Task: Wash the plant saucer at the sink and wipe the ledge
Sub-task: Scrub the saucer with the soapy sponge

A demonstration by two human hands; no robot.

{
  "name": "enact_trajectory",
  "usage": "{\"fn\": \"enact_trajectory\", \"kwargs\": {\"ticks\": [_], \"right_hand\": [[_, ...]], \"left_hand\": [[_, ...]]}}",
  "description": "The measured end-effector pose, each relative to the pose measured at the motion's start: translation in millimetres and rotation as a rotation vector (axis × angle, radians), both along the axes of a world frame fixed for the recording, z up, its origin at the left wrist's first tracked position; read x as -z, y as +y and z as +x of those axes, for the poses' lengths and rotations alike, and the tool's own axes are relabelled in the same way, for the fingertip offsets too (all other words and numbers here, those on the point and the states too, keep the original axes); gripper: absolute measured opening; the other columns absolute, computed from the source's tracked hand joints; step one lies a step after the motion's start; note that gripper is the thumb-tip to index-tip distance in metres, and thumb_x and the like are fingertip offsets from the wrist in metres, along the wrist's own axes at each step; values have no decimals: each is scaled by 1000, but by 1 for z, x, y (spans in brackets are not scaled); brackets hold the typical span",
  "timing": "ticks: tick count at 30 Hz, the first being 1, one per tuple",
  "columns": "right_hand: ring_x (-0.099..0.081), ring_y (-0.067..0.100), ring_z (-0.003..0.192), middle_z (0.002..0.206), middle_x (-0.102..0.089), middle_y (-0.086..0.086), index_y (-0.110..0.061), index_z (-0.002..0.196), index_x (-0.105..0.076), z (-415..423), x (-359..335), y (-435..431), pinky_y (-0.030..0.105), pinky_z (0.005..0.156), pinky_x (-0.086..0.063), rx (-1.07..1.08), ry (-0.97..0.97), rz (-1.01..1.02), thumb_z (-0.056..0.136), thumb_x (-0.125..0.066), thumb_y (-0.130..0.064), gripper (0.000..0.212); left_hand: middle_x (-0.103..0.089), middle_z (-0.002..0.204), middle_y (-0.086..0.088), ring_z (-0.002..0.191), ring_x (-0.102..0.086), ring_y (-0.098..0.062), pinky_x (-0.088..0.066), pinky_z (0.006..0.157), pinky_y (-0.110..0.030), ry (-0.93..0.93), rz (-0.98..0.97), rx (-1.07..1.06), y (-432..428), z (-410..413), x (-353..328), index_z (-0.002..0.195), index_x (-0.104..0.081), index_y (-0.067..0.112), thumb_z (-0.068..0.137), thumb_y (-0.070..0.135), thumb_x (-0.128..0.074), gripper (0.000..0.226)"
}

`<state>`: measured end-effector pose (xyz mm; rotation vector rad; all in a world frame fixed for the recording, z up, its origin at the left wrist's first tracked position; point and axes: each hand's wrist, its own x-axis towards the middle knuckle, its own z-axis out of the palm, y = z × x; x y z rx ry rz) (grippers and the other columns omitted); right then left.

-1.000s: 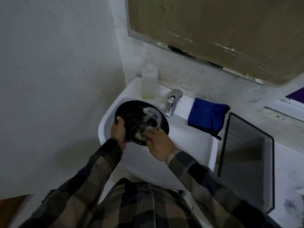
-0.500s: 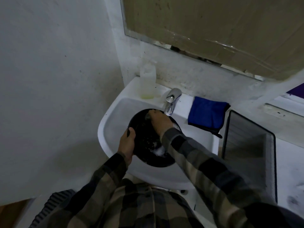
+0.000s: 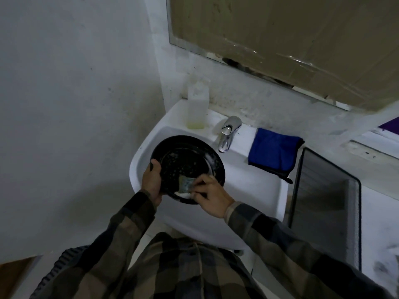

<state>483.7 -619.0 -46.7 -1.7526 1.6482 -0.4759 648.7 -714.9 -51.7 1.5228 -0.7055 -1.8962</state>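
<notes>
Black saucer [image 3: 190, 160] flecked with white suds; green-yellow sponge [image 3: 185, 184]; white sink [image 3: 248, 186]; blue cloth [image 3: 274, 152]; chrome tap [image 3: 228, 132]; brown-and-grey plaid sleeves [image 3: 280, 240]; pale bottle [image 3: 197, 104], yellowish at bottom.

The room was dim and bluish, the light flat with soft shadows. The white sink [image 3: 254, 190] stood brightest; the tap [image 3: 228, 133] carried a small glint. Straight lines bowed at the edges, and fine detail was soft.

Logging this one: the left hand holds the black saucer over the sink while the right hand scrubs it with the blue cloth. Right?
Not the cloth. In the head view the right hand scrubs the saucer with a sponge; the blue cloth lies beside the tap. The rest holds.
</notes>
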Motion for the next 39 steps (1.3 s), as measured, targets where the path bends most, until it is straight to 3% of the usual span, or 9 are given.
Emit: {"fn": "enact_trajectory", "kwargs": {"ticks": [7, 13, 18, 23, 25, 29, 32, 36, 39], "right_hand": [[-23, 20, 143, 153, -30, 10, -9, 142, -39, 28, -26, -10, 27, 117, -12, -235, -166, 121, 89, -41, -31, 58], [-5, 30, 145, 159, -4, 11, -17, 151, -12, 15, -15, -48, 37, 117, -5, -216, 333, -11, 90, -24, -57, 75], [-28, 35, 133, 155, -20, 11, -18, 151, -12, -18, -1, -40, 41, 106, -27, -68, 562, 21, 76, -4, -75, 94], [-28, 33, 131, 149, -29, 15, -10, 150, -15, -30, 1, 0, 37, 110, -25, -11, 463, 120, 68, 1, -86, 113], [-34, 31, 119, 138, -40, 14, -11, 144, -34, -29, -4, 13, 37, 102, -29, -52, 490, 124, 64, 10, -86, 117], [-40, 17, 97, 98, -58, 10, -7, 87, -66, -15, -9, 39, 38, 90, -41, -90, 115, -90, 86, -32, -69, 71], [-36, 15, 122, 134, -42, 8, -7, 125, -53, 7, -20, 43, 28, 106, -31, -189, -125, 92, 85, -37, -68, 75], [4, 17, 146, 159, 7, 8, -16, 150, 10, 40, -27, 11, 29, 118, -4, -250, -79, 192, 85, -37, -68, 95], [5, 25, 146, 158, 3, 15, -18, 151, -1, 45, -23, -24, 34, 118, 0, -198, -16, 68, 93, -40, -50, 77]], "left_hand": [[-63, 124, -10, 109, -62, -29, -53, 89, -45, 30, 29, 48, 8, -5, -1, 133, -51, 21, 93, 60, -33, 58], [-60, 125, -1, 110, -60, -21, -52, 85, -37, 55, -43, 98, 15, -9, -4, 135, -49, 22, 99, 48, -32, 47], [-54, 135, 0, 117, -55, -21, -50, 84, -35, 60, -48, 79, 19, -4, -1, 141, -42, 23, 97, 51, -31, 53], [-50, 140, -2, 120, -51, -23, -47, 89, -36, 71, -43, 79, 23, 2, 6, 143, -39, 24, 97, 51, -30, 54], [-49, 141, -2, 122, -50, -25, -48, 87, -38, 82, -15, 68, 25, 5, 8, 143, -38, 27, 95, 55, -30, 56], [-49, 140, -2, 122, -50, -26, -47, 88, -40, 84, 15, 37, 23, 11, 11, 144, -36, 27, 96, 55, -28, 56], [-53, 135, -3, 117, -55, -26, -50, 84, -38, 85, -6, 27, 25, 5, 9, 143, -39, 26, 96, 56, -30, 56], [-59, 128, -16, 111, -60, -33, -50, 91, -39, 25, -18, 78, 28, -9, 1, 135, -49, 16, 96, 55, -33, 57], [-57, 130, -18, 112, -58, -36, -52, 84, -35, 50, -33, 123, 30, -10, 0, 138, -45, 13, 97, 53, -34, 58]]}}
